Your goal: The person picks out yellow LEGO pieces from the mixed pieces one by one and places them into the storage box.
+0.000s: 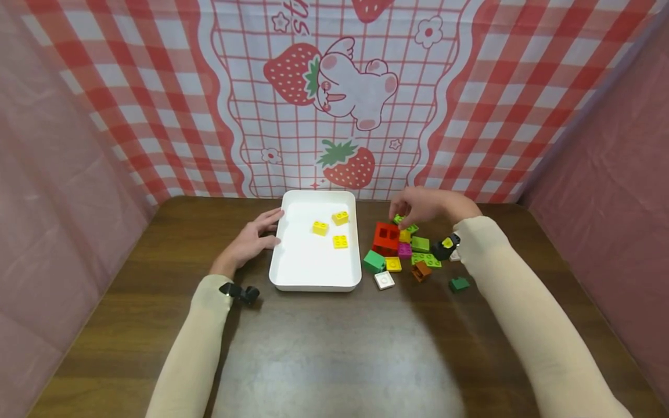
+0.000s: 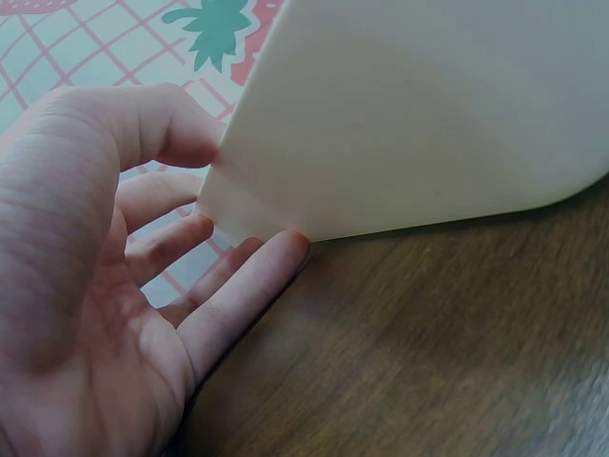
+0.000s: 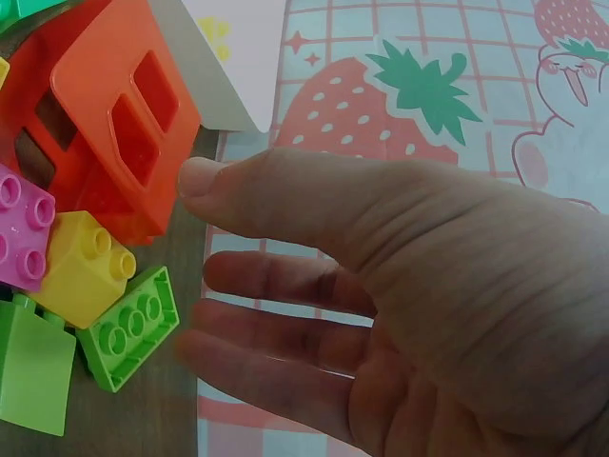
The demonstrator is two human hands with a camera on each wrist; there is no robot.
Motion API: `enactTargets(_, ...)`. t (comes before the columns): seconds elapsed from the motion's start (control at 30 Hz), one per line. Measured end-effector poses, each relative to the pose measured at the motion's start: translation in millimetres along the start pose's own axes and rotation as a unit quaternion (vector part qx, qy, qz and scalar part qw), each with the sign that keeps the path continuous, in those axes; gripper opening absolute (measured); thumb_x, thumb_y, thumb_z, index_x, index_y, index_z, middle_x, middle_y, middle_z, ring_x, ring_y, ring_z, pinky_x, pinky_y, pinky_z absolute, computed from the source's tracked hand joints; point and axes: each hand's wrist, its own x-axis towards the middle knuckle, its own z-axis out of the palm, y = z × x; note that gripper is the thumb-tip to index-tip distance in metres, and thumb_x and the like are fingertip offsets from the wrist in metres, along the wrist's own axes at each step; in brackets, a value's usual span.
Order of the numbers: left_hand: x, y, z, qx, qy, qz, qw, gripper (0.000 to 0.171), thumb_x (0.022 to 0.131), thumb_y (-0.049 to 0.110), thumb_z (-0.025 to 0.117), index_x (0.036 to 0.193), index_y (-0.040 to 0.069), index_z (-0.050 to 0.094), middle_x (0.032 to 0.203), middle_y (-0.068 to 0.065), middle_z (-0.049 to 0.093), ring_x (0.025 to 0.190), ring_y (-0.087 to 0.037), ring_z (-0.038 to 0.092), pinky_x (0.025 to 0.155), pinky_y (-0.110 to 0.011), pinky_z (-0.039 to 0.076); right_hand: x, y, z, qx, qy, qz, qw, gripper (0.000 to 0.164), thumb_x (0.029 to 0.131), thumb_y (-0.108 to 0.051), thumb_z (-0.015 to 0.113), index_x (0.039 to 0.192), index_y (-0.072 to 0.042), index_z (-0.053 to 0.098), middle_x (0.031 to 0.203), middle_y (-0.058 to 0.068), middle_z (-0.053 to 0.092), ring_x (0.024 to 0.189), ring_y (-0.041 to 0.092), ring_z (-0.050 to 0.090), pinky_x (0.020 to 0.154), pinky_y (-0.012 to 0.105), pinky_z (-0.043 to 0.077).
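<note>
A white tray (image 1: 313,270) holds three yellow toy bricks, one of them a yellow brick (image 1: 340,241) at the right. My left hand (image 1: 250,239) rests its fingertips against the tray's left wall; in the left wrist view the fingers (image 2: 252,286) are loosely spread along it. Above the far end of a brick pile hovers my right hand (image 1: 425,204), holding nothing. Its thumb stands apart from the fingers in the right wrist view. Nearest to it are a lime brick (image 3: 130,328), a yellow brick (image 3: 88,267) and a red window-like block (image 3: 109,124).
Right of the tray lie a green brick (image 1: 374,261), a white tile (image 1: 384,281), a magenta brick (image 1: 405,250), a brown piece (image 1: 420,271) and a dark green piece (image 1: 459,284). Behind the table (image 1: 334,348) hangs a strawberry-print cloth (image 1: 460,116).
</note>
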Motion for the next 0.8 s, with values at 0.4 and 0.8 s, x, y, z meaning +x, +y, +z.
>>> enactTargets(0.4, 0.6, -1.1, -0.2, 0.000, 0.000, -0.002, 1.0000, 0.079, 0.106, 0.012, 0.068, 0.177, 0.013, 0.034, 0.190, -0.013, 0.023, 0.161, -0.048, 0.047, 0.124, -0.064, 0.050, 4, 7, 6, 0.006, -0.009, 0.015, 1.000, 0.026, 0.101, -0.012, 0.082, 0.127, -0.011, 0.077, 0.129, 0.015, 0.075, 0.112, 0.030, 0.069, 0.102, 0.046, 0.067)
enactTargets(0.8, 0.0, -0.7, -1.3, -0.001, 0.000, -0.001, 1.0000, 0.078, 0.106, 0.011, 0.068, 0.177, 0.012, 0.035, 0.190, -0.013, 0.023, 0.160, -0.047, 0.047, 0.124, -0.063, 0.050, 7, 12, 20, 0.029, -0.009, 0.049, 0.998, 0.024, 0.100, -0.015, 0.083, 0.122, -0.014, 0.072, 0.126, 0.013, 0.072, 0.113, 0.030, 0.066, 0.098, 0.043, 0.066)
